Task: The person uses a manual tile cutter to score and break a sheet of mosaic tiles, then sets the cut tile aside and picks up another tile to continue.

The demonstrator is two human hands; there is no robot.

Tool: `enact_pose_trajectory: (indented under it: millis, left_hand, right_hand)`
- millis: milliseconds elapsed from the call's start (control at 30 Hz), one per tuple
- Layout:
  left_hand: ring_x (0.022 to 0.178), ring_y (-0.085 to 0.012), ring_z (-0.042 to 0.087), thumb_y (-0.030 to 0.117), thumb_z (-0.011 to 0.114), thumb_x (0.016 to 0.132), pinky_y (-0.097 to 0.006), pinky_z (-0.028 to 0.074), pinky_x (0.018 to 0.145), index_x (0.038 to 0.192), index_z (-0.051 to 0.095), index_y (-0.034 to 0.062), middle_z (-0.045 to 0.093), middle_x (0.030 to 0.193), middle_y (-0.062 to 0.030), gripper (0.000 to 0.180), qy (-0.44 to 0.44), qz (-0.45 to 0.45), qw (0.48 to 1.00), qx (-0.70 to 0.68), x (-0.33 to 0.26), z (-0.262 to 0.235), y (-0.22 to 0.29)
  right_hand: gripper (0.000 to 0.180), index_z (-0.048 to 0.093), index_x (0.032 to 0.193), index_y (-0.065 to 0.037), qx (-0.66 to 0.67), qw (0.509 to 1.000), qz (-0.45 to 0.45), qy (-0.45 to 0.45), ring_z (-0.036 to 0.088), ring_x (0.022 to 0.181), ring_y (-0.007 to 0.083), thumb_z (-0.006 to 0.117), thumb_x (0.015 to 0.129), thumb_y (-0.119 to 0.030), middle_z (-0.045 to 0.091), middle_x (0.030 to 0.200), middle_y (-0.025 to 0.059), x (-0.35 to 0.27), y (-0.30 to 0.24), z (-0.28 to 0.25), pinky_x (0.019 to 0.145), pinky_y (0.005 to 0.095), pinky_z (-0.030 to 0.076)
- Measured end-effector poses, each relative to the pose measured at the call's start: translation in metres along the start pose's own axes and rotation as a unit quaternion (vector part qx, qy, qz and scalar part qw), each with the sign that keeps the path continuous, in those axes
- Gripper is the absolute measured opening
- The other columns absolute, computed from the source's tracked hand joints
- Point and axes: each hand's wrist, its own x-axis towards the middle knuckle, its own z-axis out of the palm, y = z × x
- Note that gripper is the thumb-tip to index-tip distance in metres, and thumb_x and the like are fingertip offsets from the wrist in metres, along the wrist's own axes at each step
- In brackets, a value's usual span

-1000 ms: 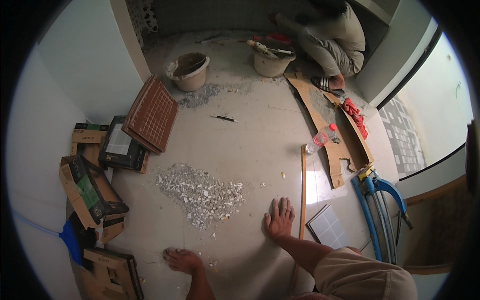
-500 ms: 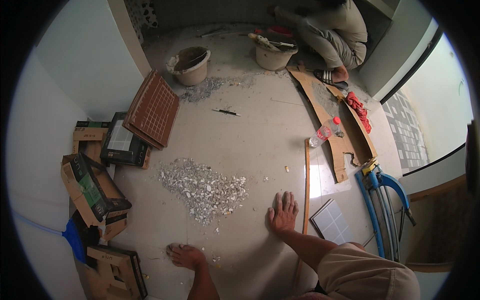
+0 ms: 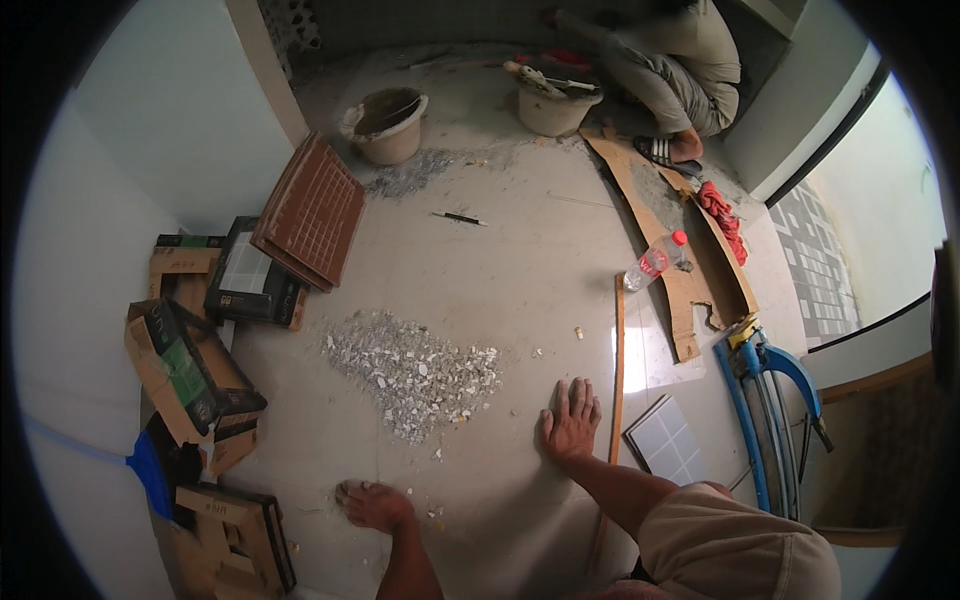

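Observation:
My right hand (image 3: pixel 571 425) lies flat on the pale tiled floor (image 3: pixel 480 275), its fingers stretched out and holding nothing. To its right runs a long thin wooden strip (image 3: pixel 618 370). Lower on the left, my left hand (image 3: pixel 377 507) presses on the floor with its fingers pointing left; nothing shows in it. A spread heap of broken tile chips (image 3: pixel 415 370) lies ahead of and between both hands. A few loose chips are scattered near my left hand. Beyond the strip, close to my right forearm, rests a stack of grey square-patterned tiles (image 3: pixel 667 440).
A blue tile cutter (image 3: pixel 765 400) stands at right, near torn cardboard (image 3: pixel 690 325) and a red-capped bottle (image 3: pixel 655 260). Cardboard boxes (image 3: pixel 190 370), brown grid panels (image 3: pixel 315 215) and a blue broom (image 3: pixel 150 475) line the left. Two buckets (image 3: pixel 385 130) and a crouching person (image 3: pixel 685 75) are farther back.
The whole view has shifted slightly. Both of my hands keep their places on the floor, and nothing has been picked up or put down.

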Motion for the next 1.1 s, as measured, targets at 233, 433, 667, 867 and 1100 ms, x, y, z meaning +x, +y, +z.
enact_pose_trajectory:
  millis: [233,433,667,867,1100]
  left_hand:
    - [0.144,-0.0379,0.040,0.028,0.044,0.101,-0.055,0.030,0.117,0.141,0.046,0.0024,0.044,0.153,-0.0201,0.047,-0.005,0.006,1.000,-0.007,0.004,0.000,0.003]
    - [0.131,-0.0394,0.048,0.028,0.046,0.100,-0.055,0.031,0.115,0.136,0.048,0.0024,0.051,0.138,-0.0212,0.044,0.053,0.023,0.998,-0.021,0.006,-0.001,0.001]
    - [0.136,-0.0416,0.044,0.027,0.046,0.101,-0.056,0.030,0.115,0.136,0.047,-0.0006,0.049,0.143,-0.0231,0.044,-0.031,-0.006,0.999,-0.005,0.003,-0.017,0.009]
    - [0.142,-0.0411,0.040,0.028,0.044,0.101,-0.056,0.029,0.116,0.136,0.047,-0.0011,0.046,0.146,-0.0246,0.045,0.028,0.017,0.999,-0.012,0.005,-0.006,0.003]
    - [0.142,-0.0410,0.041,0.028,0.044,0.101,-0.057,0.029,0.117,0.137,0.047,-0.0009,0.045,0.148,-0.0250,0.046,0.046,0.024,0.998,-0.027,0.005,0.003,-0.002]
  right_hand:
    - [0.073,0.030,0.160,-0.007,0.001,1.000,-0.010,0.010,0.010,0.157,0.0398,0.048,0.097,-0.040,0.021,0.166,0.0245,0.004,0.000,0.001,0.125,0.0558,0.007]
    - [0.073,0.031,0.159,-0.007,-0.002,1.000,-0.009,0.012,0.011,0.157,0.0397,0.048,0.098,-0.042,0.022,0.166,0.0243,0.003,-0.003,0.006,0.125,0.0569,0.009]
    - [0.073,0.030,0.160,-0.008,0.008,1.000,-0.002,0.003,0.010,0.157,0.0394,0.048,0.098,-0.041,0.020,0.167,0.0236,0.003,-0.001,0.002,0.125,0.0560,0.006]
    - [0.073,0.029,0.161,-0.009,0.002,1.000,-0.004,0.008,0.010,0.158,0.0387,0.048,0.097,-0.040,0.020,0.167,0.0231,0.002,-0.003,0.003,0.125,0.0554,0.006]
    - [0.074,0.028,0.161,-0.009,0.007,1.000,-0.006,0.009,0.010,0.157,0.0387,0.048,0.097,-0.041,0.020,0.167,0.0230,0.002,-0.005,0.001,0.125,0.0558,0.007]
